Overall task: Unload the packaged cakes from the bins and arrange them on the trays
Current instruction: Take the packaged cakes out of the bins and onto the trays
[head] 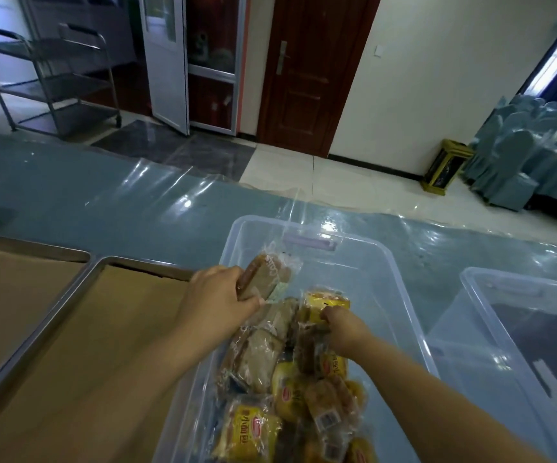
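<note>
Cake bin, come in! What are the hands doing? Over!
Left hand grips brown packaged cake over clear bin. Right hand pinches yellow packaged cake inside it. Lined tray alongside, nothing between.

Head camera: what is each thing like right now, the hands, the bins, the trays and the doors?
Left hand: holds a brown cake above the bin.
Right hand: pinches a yellow cake in it.
Bin: lidless, part full of cakes.
Second bin: lidless.
Trays: paper-lined, no cakes seen.
Glass door: open.
Wooden door: shut.
</note>
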Demonstrator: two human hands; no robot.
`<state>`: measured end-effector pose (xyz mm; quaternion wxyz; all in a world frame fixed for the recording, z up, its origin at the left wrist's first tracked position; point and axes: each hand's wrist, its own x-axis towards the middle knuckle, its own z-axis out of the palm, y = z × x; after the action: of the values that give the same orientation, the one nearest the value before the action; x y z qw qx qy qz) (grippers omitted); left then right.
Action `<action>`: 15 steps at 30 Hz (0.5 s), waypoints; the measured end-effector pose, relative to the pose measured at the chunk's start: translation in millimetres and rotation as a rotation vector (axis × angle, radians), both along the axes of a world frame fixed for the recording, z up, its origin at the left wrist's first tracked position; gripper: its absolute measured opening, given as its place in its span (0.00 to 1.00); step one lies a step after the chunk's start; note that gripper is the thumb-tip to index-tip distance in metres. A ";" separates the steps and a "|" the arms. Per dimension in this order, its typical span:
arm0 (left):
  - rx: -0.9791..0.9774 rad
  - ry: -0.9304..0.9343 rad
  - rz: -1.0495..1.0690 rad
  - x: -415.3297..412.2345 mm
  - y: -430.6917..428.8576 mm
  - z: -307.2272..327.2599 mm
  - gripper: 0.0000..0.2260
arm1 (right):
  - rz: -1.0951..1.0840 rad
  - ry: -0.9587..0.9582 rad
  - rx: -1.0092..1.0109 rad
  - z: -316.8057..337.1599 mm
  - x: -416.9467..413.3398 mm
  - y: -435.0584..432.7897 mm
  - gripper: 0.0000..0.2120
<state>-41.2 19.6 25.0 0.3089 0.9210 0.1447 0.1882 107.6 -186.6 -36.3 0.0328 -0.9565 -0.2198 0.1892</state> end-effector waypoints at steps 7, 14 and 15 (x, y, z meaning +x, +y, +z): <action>-0.005 0.011 -0.001 3.9 4.1 -7.1 0.15 | 0.002 -0.087 -0.004 -5.3 12.4 3.2 0.16; 0.004 0.016 -0.017 3.6 6.6 -12.0 0.15 | 0.136 -0.095 -0.169 -9.9 16.0 7.8 0.34; 0.010 0.021 -0.017 3.5 6.8 -12.8 0.15 | 0.149 -0.127 -0.191 -11.6 16.5 7.9 0.35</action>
<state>-37.6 26.4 12.2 0.3046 0.9256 0.1390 0.1766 124.1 -178.7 -47.8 -0.0866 -0.9462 -0.2730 0.1503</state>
